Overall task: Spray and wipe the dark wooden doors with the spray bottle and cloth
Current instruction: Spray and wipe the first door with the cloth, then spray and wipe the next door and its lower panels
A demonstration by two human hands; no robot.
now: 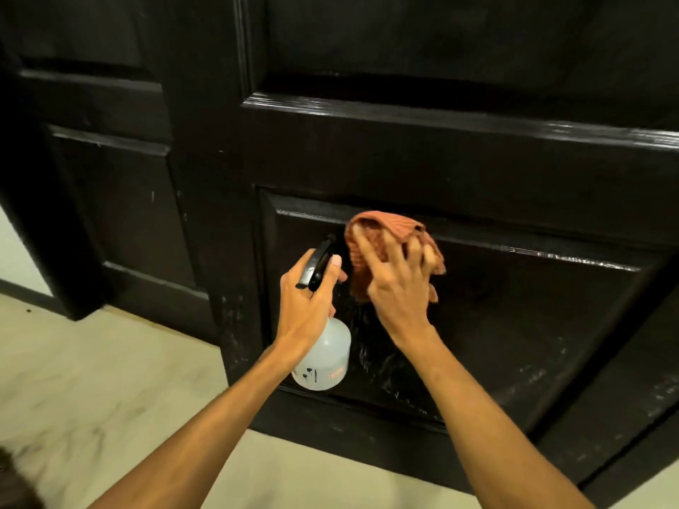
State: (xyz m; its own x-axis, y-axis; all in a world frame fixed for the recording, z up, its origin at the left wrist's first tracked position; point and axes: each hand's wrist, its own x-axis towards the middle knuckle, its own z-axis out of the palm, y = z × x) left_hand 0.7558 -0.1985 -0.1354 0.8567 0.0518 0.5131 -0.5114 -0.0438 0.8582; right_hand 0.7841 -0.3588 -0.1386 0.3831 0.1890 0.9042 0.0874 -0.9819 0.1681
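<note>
Item: cleaning of dark double doors, lower section. Right door (441, 159), glossy black-brown wood with raised mouldings; its lower panel (514, 306) is the surface being worked. Cloth (385, 229), rust-orange and ribbed, is bunched against that panel near its upper left corner, just under the top moulding. Right hand (397, 288) lies over the cloth with fingers spread and only slightly bent, pressing it to the wood rather than clutching it; folds stick out above the fingertips and hang below the palm. The spread looks meant to put a broad pad of fabric on the wood for wiping. Spray bottle (325, 358), translucent white with a black trigger head, is gripped at the neck by the left hand (308, 288), fingers wrapped round it and one fingertip up by the trigger. The bottle hangs just left of the cloth, nozzle toward the door, by my reading kept ready for another spray while staying out of the wiping path. Wet streaks (374, 358) glisten on the panel below the right hand, beside the bottle's body, so the wipe has ground left to cover downward. Left door (121, 200) stands beyond, with a few pale scuffs and no wetness that I can make out. Pale floor (110, 380) runs along the bottom edge of both doors.
</note>
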